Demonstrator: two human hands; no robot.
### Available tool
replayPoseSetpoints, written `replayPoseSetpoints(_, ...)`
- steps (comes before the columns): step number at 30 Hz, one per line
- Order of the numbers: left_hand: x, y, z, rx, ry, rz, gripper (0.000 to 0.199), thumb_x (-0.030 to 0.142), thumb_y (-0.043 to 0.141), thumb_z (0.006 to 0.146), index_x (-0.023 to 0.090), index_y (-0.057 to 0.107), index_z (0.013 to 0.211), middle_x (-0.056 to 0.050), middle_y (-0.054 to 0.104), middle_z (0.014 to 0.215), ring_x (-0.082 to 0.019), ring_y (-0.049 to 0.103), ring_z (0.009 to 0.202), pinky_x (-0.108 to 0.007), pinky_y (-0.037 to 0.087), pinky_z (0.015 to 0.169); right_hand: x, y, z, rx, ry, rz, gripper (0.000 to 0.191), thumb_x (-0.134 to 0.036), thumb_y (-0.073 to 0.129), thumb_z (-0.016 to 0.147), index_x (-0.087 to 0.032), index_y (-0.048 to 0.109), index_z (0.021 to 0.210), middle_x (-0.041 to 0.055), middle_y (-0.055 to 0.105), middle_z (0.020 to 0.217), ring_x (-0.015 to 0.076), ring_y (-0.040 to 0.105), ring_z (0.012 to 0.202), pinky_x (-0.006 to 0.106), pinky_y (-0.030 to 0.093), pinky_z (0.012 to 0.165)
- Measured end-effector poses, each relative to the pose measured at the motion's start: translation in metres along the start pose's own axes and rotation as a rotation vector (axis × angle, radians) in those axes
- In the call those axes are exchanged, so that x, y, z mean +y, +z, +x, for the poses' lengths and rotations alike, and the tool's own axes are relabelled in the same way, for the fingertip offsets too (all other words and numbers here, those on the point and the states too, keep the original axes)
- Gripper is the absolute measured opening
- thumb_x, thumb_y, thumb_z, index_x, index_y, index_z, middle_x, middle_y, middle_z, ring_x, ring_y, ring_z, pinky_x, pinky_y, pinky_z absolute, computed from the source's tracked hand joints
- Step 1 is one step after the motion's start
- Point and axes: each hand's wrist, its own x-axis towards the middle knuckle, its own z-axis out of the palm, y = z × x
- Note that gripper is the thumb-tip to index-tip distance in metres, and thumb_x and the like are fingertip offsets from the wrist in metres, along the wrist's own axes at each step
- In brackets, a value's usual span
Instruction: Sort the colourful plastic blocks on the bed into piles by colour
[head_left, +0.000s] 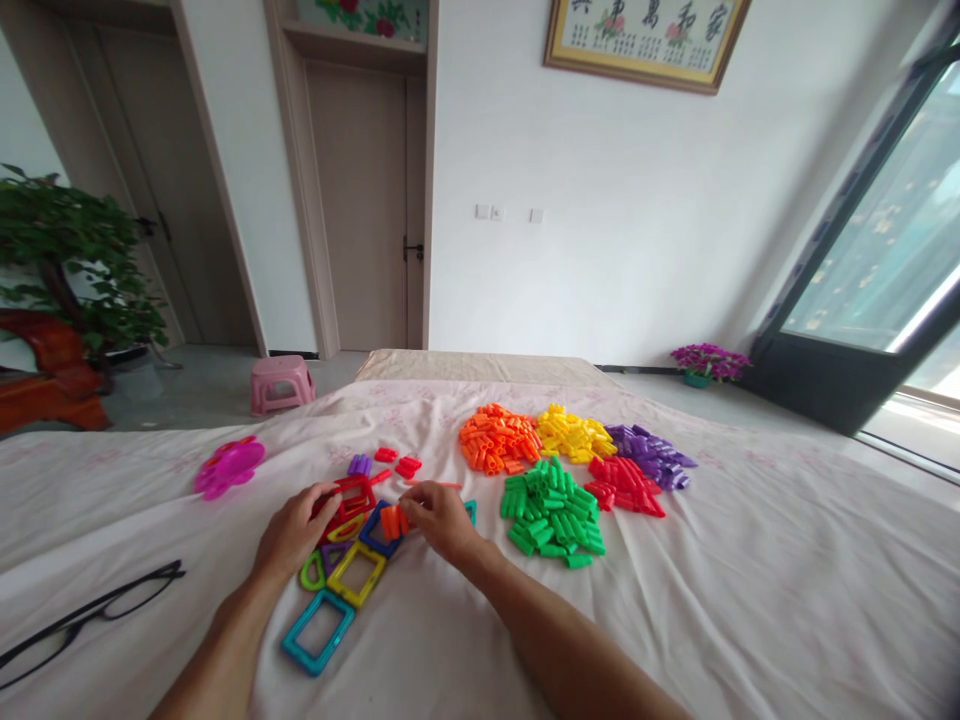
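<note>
My left hand (294,530) is closed at the left edge of a red square magnetic tile (360,492), thumb and fingers on its frame. My right hand (444,518) pinches an orange plastic tube piece (391,522) over a dark blue square tile (373,541). Below lie a yellow square tile (339,583) and a teal square tile (287,641), in a slanting row. Beside them are a purple triangle tile (328,562) and a lime curved tile (311,571). My fingers partly hide the red and blue tiles.
Piles of orange (499,440), yellow (574,435), purple (651,455), red (622,485) and green tube pieces (555,510) lie to the right. Small red pieces (408,467) and purple pieces (359,465) sit beyond my hands. Magenta flower-shaped pieces (232,467) and eyeglasses (94,607) lie left.
</note>
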Motion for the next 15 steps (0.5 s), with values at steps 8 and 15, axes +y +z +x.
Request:
replayPoseSetpoints(8,-0.001,-0.001,0.000,-0.008,-0.006,0.003,0.044,0.053,0.042,0.093,0.024,0.064,0.117,-0.006,0.074,0.119,-0.022,0.069,0.108,-0.027,0.051,0.085,0.001,-0.013,0.014,0.176,0.098,0.284,0.023,-0.034,0.065,0.078,-0.015,0.067,0.091,0.0006,0.067,0.068,0.0145,0.066,0.061,0.022,0.049,0.051)
replayPoseSetpoints(15,0.006,-0.003,-0.002,-0.012,-0.020,0.004,0.044,0.052,0.041,0.093,0.024,0.063,0.118,-0.007,0.074,0.119,-0.022,0.069,0.106,-0.027,0.051,0.084,0.011,-0.096,0.071,0.628,0.024,0.351,0.046,-0.047,0.064,0.075,-0.014,0.065,0.107,0.0069,0.071,0.088,0.0183,0.069,0.072,0.034,0.060,0.069)
